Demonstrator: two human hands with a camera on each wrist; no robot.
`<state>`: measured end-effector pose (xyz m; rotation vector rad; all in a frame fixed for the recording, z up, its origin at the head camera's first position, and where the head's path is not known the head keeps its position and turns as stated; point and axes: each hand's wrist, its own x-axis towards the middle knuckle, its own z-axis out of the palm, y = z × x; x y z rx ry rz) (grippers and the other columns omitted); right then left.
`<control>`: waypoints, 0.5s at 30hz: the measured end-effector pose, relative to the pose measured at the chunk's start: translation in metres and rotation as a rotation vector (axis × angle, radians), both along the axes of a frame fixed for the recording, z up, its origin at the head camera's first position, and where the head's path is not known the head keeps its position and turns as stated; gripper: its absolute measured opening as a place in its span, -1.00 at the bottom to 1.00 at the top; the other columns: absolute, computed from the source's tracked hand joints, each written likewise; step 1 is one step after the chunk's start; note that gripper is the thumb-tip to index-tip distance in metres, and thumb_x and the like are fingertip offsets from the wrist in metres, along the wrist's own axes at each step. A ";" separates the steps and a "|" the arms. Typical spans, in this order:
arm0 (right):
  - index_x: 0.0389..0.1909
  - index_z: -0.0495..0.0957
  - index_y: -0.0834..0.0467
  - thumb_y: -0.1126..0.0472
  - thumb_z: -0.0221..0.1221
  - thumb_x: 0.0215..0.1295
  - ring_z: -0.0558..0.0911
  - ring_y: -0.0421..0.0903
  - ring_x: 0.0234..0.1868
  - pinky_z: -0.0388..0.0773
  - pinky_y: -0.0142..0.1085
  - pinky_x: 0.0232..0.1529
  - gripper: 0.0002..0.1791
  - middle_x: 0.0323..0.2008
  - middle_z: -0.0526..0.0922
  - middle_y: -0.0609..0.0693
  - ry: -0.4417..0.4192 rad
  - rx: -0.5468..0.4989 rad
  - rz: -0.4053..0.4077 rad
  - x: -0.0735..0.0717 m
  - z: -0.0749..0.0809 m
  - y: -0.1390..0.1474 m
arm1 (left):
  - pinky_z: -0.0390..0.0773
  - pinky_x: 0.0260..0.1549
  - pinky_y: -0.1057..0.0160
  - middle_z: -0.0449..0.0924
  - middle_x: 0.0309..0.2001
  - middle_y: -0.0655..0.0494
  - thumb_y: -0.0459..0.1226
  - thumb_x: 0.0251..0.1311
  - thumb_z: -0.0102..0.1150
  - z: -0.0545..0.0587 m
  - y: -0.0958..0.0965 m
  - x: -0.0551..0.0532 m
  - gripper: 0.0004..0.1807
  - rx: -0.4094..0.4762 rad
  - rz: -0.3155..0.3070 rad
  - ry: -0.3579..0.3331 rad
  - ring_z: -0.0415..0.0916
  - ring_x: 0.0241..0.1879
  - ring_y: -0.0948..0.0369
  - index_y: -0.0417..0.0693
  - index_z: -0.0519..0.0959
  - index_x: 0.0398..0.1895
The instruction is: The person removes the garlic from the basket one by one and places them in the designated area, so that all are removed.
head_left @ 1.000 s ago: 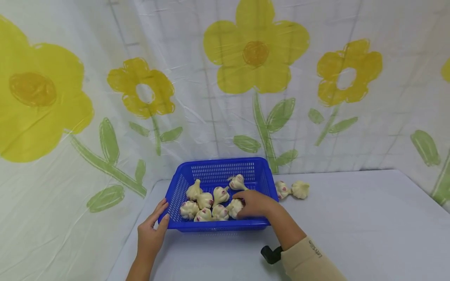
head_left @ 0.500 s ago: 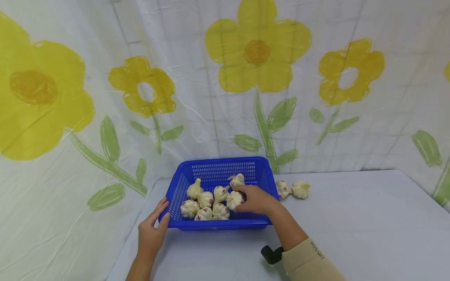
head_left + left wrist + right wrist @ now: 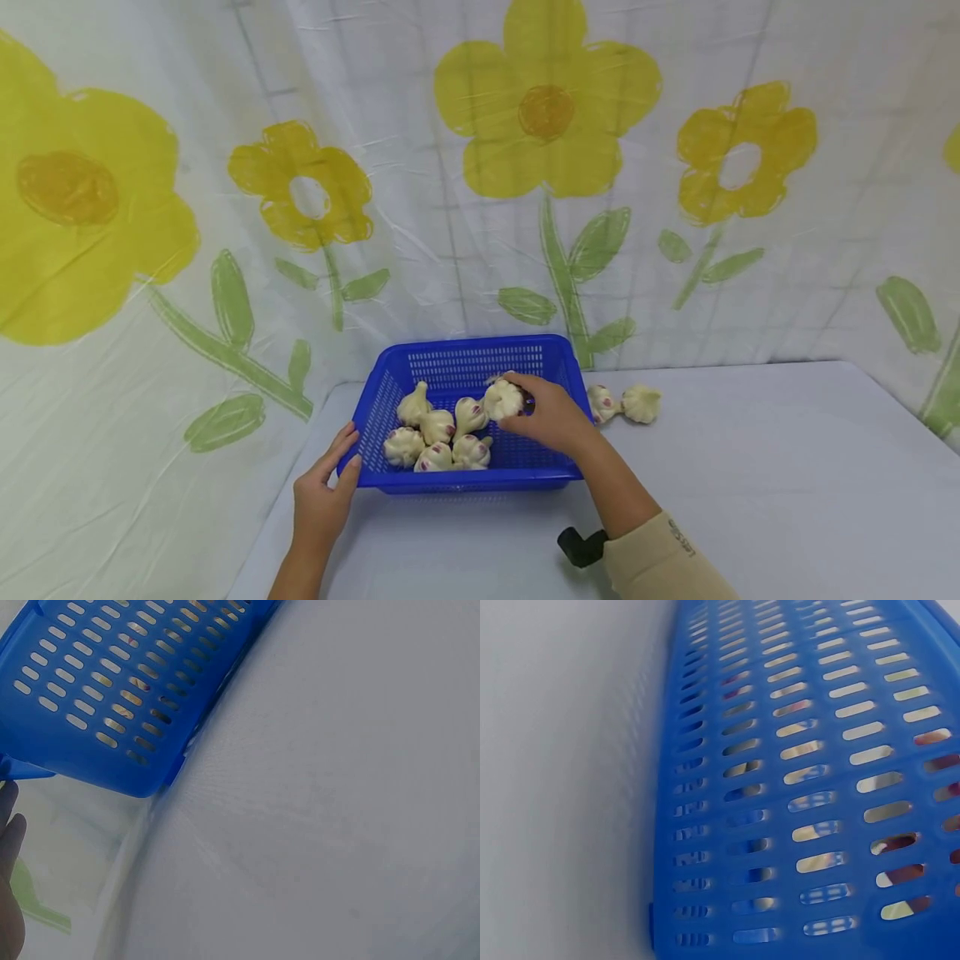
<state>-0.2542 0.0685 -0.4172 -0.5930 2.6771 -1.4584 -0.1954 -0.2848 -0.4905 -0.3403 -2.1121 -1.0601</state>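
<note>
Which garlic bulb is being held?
The garlic bulb pinched by the right hand; the others lie unheld, inside or beside the blue basket.

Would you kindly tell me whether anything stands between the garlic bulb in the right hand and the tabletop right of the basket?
Yes: the blue basket's right rim stands between the held garlic bulb and the tabletop, where two loose bulbs lie just beyond.

This looks like a small work corner, with a white sheet (image 3: 408,179) of big yellow flowers (image 3: 547,112) across the top and a pale worktop (image 3: 757,492) below.
</note>
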 end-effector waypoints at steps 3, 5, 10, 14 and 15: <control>0.44 0.30 -0.01 0.03 0.39 0.15 0.56 0.06 0.20 0.64 -0.11 0.03 -0.18 0.31 0.46 0.02 0.009 -0.068 -0.049 0.000 0.001 0.002 | 0.30 0.19 0.63 0.58 0.19 -0.13 -0.45 0.18 0.23 0.000 0.001 0.000 -0.60 0.002 -0.003 0.002 0.40 0.24 0.53 -0.22 0.62 0.12; 0.44 0.29 -0.04 0.04 0.39 0.15 0.54 0.06 0.23 0.62 -0.06 0.09 -0.18 0.33 0.44 0.01 0.013 -0.104 -0.070 0.001 0.002 0.004 | 0.30 0.19 0.64 0.58 0.18 -0.15 -0.48 0.15 0.24 0.001 0.001 -0.001 -0.60 0.005 -0.010 0.015 0.40 0.24 0.53 -0.23 0.62 0.11; 0.44 0.28 0.01 0.06 0.38 0.18 0.52 0.05 0.25 0.56 -0.02 0.19 -0.19 0.29 0.46 0.06 0.049 -0.150 -0.105 0.000 0.002 0.006 | 0.30 0.19 0.64 0.58 0.16 -0.20 -0.51 0.12 0.24 0.003 0.002 -0.001 -0.59 -0.002 -0.016 0.037 0.41 0.23 0.53 -0.27 0.62 0.10; 0.44 0.28 0.07 0.06 0.37 0.19 0.49 0.06 0.28 0.53 0.01 0.21 -0.20 0.31 0.44 0.08 0.078 -0.194 -0.113 0.001 0.002 0.007 | 0.31 0.20 0.62 0.58 0.18 -0.17 -0.49 0.17 0.23 0.000 0.000 0.000 -0.60 0.008 -0.011 0.011 0.41 0.24 0.52 -0.24 0.61 0.12; 0.44 0.28 0.08 0.05 0.36 0.20 0.47 0.07 0.29 0.53 0.03 0.21 -0.20 0.33 0.43 0.09 0.083 -0.209 -0.111 0.002 0.002 0.008 | 0.31 0.20 0.62 0.58 0.18 -0.16 -0.49 0.17 0.23 0.000 0.000 -0.001 -0.60 0.011 -0.014 0.009 0.42 0.24 0.51 -0.23 0.61 0.12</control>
